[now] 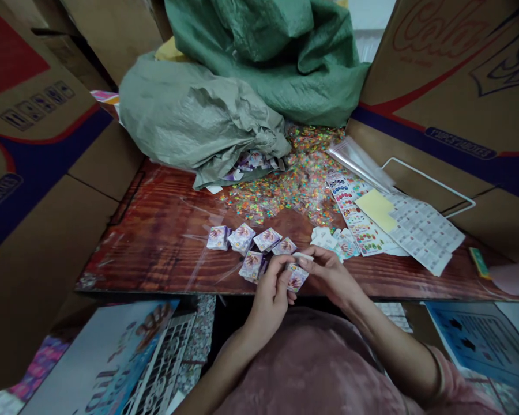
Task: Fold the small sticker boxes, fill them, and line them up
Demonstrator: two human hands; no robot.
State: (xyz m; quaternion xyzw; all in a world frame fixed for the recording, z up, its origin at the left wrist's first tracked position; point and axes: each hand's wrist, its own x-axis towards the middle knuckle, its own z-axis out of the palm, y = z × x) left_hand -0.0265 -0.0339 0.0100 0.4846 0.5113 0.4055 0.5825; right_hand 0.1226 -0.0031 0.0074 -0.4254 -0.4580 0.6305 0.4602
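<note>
A small purple-and-white printed box (297, 279) is held up close to the table's front edge. My left hand (271, 291) is closed on its left side, with the thumb and forefinger near the top. My right hand (332, 275) pinches at the box's upper right, where a white flap (303, 256) shows. Just beyond my fingers, several similar boxes (243, 236) sit in a loose cluster on the red-brown wooden table (155, 242). To the right of them lie small white-and-teal printed cards (343, 243), partly hidden behind my right hand.
Clear packets of colourful bits (303, 173) spread in front of a grey-green sack (190, 115) that spills purple printed pieces. Behind is a green sack (281, 57). Label sheets (419, 225) and clear plastic sleeves (361, 161) lie right. Large cartons (38, 173) flank the table.
</note>
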